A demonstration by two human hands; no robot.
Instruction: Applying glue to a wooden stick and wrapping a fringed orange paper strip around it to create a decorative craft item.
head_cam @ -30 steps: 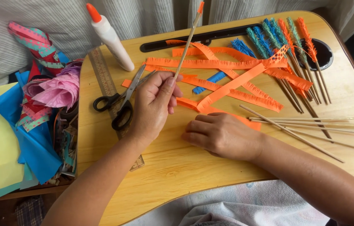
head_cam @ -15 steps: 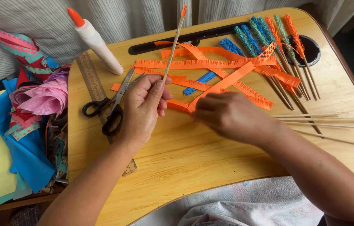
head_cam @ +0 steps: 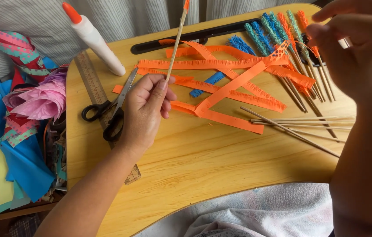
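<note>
I see the rounded wooden lap table [head_cam: 203, 166] bare along its near edge. My right hand [head_cam: 353, 48] hovers spread above the far-right fringed sticks [head_cam: 278, 26]. My left hand [head_cam: 144, 112] pinches a thin wooden skewer [head_cam: 175, 41] upright, beside black-handled scissors [head_cam: 109, 112].

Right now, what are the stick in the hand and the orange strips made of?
The stick in the left hand looks like bare wood or bamboo: pale, thin, matte. The orange strips look like thin paper, probably crepe: flat, fringed edges.
</note>
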